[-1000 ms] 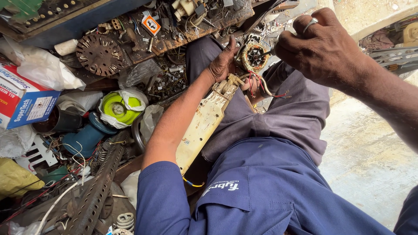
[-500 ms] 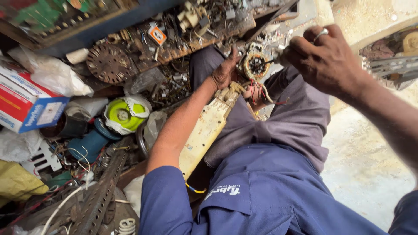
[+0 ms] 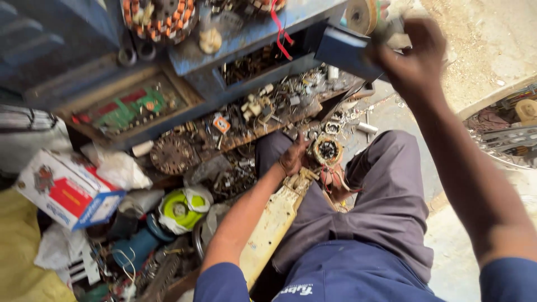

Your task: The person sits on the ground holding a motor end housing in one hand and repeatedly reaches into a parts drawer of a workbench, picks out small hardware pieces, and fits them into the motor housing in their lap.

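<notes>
**Left hand on a motor winding at the knees, right hand raised to the bench edge**

The person sits with grey trousers drawn up before a blue bench. The left hand lies low between the knees, fingers bent against a round motor winding with copper coils; whether it grips the winding or only steadies it cannot be told. The winding sits at the top end of a worn cream-coloured housing that slants down along the left forearm, with red wires hanging just beside it.

The right hand is lifted to the bench's right front corner, blurred, its fingers curled near a round tan wheel; its hold cannot be told.

Below the bench's front edge lies a tray of small metal parts. Further left sit a rusty toothed disc, a green and white round casing and a red, white and blue carton.
</notes>
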